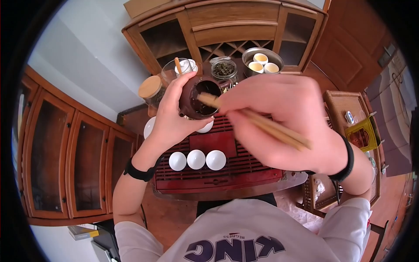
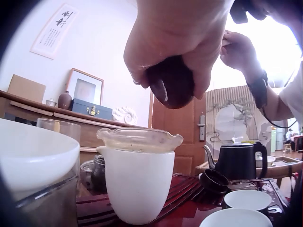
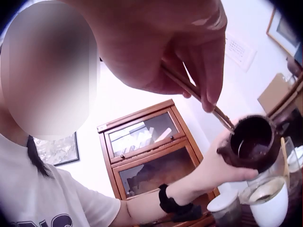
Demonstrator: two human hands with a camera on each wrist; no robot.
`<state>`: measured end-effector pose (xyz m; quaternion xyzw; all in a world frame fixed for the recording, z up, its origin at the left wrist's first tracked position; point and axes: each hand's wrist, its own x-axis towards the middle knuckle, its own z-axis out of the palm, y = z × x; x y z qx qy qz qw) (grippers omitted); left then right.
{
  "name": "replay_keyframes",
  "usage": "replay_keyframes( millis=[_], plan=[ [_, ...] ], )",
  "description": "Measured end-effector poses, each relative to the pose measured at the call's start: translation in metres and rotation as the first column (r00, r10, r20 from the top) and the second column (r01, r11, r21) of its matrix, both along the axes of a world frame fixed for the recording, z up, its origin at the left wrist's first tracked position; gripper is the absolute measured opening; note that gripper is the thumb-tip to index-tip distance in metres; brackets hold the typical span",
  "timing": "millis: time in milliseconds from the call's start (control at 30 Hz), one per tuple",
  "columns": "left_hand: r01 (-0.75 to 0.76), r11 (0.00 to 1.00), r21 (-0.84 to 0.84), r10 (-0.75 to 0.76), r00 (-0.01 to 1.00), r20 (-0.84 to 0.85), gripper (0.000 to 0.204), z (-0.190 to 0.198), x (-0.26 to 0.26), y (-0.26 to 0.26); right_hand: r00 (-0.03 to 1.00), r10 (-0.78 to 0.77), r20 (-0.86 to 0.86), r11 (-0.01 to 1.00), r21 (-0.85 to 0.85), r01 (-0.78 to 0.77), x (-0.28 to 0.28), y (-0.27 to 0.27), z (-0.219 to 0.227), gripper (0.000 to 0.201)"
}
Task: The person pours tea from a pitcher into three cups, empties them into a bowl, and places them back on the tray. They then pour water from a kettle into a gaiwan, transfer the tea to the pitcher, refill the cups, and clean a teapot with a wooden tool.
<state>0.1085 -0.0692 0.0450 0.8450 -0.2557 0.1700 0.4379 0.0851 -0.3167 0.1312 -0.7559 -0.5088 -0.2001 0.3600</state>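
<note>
My left hand (image 1: 171, 114) grips a dark brown clay teapot (image 1: 187, 99) above the tea tray, tilted with its lidless mouth toward me. Between the thumb and fingers of my right hand (image 1: 283, 111) is a slim bamboo stick (image 3: 218, 115); its tip is at the teapot's mouth. Inside the pot it looks dark and wet. Below the left hand stands a white pitcher (image 2: 139, 189) with a glass strainer (image 2: 139, 140) on top. Nearer to me, three white cups (image 1: 196, 160) line up on the red slatted tray (image 1: 218, 183).
At the back are a glass jar of tea leaves (image 1: 224, 68) and a metal bowl (image 1: 279, 61) holding three cups. A wooden-lidded container (image 1: 149, 87) stands left. To the right are a black kettle (image 2: 234, 161) and a yellow tin (image 1: 363, 133) on a side table.
</note>
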Motion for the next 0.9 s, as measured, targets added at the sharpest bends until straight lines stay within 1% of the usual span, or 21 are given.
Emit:
replay_keyframes(
  millis=[33, 67, 133, 167, 200, 267, 300, 333, 400, 467, 500, 533, 567, 600, 667, 700, 733, 800, 833, 900],
  plan=[
    [-0.007, 1.0, -0.005, 0.007, 1.0, -0.001, 0.093, -0.002, 0.001, 0.001, 0.993, -0.067, 0.095, 0.996, 0.06, 0.061, -0.001, -0.002, 0.002, 0.019],
    [-0.017, 1.0, -0.003, 0.017, 1.0, 0.017, 0.092, -0.005, 0.002, 0.001, 0.994, -0.057, 0.093, 0.997, 0.053, 0.052, -0.003, 0.0, 0.0, 0.019],
    [-0.034, 0.999, -0.004, 0.034, 0.999, 0.032, 0.091, -0.007, 0.001, 0.001, 0.958, -0.149, 0.245, 0.984, -0.058, 0.168, -0.006, 0.007, -0.012, 0.022],
    [-0.033, 0.999, -0.015, 0.033, 0.999, 0.029, 0.091, -0.007, 0.001, -0.002, 0.937, -0.155, 0.314, 0.975, -0.103, 0.196, -0.006, 0.01, -0.021, 0.024],
    [-0.029, 0.999, -0.025, 0.029, 0.999, 0.03, 0.091, -0.006, 0.002, -0.003, 0.936, -0.154, 0.316, 0.975, -0.103, 0.196, -0.004, 0.015, -0.029, 0.024],
    [-0.051, 0.999, -0.017, 0.052, 0.998, 0.045, 0.092, -0.006, 0.001, -0.004, 0.896, -0.105, 0.432, 0.988, -0.058, 0.143, -0.002, 0.022, -0.043, 0.016],
    [-0.066, 0.997, -0.026, 0.066, 0.997, 0.029, 0.092, -0.004, 0.0, -0.004, 0.844, -0.084, 0.529, 0.987, -0.07, 0.142, -0.003, 0.023, -0.047, 0.017],
    [-0.081, 0.996, -0.033, 0.082, 0.997, 0.012, 0.092, -0.004, -0.001, -0.004, 0.882, -0.01, 0.471, 0.989, -0.126, 0.078, -0.01, 0.021, -0.049, 0.019],
    [-0.079, 0.995, -0.064, 0.078, 0.997, -0.02, 0.093, -0.006, 0.001, -0.001, 0.868, -0.042, 0.495, 0.986, -0.118, 0.115, -0.015, 0.021, -0.049, 0.02],
    [-0.078, 0.997, -0.003, 0.078, 0.994, 0.074, 0.092, -0.006, 0.004, 0.001, 0.909, -0.044, 0.414, 0.977, -0.172, 0.125, -0.008, 0.011, -0.035, 0.026],
    [-0.078, 0.997, -0.004, 0.078, 0.994, 0.071, 0.092, -0.007, 0.003, 0.0, 0.909, -0.061, 0.413, 0.989, -0.096, 0.111, -0.002, 0.01, -0.031, 0.025],
    [-0.075, 0.997, -0.007, 0.076, 0.991, 0.107, 0.092, -0.007, 0.002, 0.0, 0.901, -0.083, 0.425, 0.994, -0.031, 0.106, 0.002, 0.012, -0.031, 0.025],
    [-0.073, 0.997, -0.009, 0.074, 0.987, 0.145, 0.092, -0.007, 0.002, -0.001, 0.89, -0.074, 0.449, 0.994, -0.036, 0.101, 0.003, 0.014, -0.034, 0.025],
    [-0.074, 0.997, -0.009, 0.075, 0.987, 0.145, 0.092, -0.007, 0.001, -0.001, 0.878, -0.065, 0.474, 0.995, -0.04, 0.094, 0.004, 0.016, -0.037, 0.025],
    [-0.055, 0.996, -0.068, 0.058, 0.997, 0.048, 0.093, -0.008, 0.0, -0.001, 0.876, -0.002, 0.482, 0.978, -0.18, 0.101, -0.006, 0.016, -0.05, 0.026],
    [-0.06, 0.994, -0.089, 0.062, 0.998, 0.023, 0.093, -0.008, -0.001, -0.002, 0.87, 0.034, 0.493, 0.974, -0.212, 0.082, -0.009, 0.018, -0.058, 0.026],
    [-0.061, 0.994, -0.091, 0.064, 0.998, 0.025, 0.093, -0.007, -0.002, -0.002, 0.825, 0.014, 0.565, 0.978, -0.179, 0.106, -0.01, 0.02, -0.065, 0.026],
    [-0.072, 0.997, -0.027, 0.074, 0.995, 0.06, 0.092, -0.006, -0.005, -0.003, 0.847, -0.028, 0.53, 0.991, -0.099, 0.094, -0.004, 0.019, -0.057, 0.028],
    [-0.072, 0.997, -0.027, 0.073, 0.996, 0.057, 0.092, -0.006, -0.005, -0.003, 0.826, -0.071, 0.559, 0.994, -0.025, 0.102, 0.002, 0.019, -0.051, 0.028],
    [-0.062, 0.998, -0.022, 0.065, 0.99, 0.128, 0.092, -0.005, -0.003, -0.003, 0.809, -0.082, 0.581, 0.996, 0.026, 0.082, 0.008, 0.021, -0.047, 0.028]
  ],
)
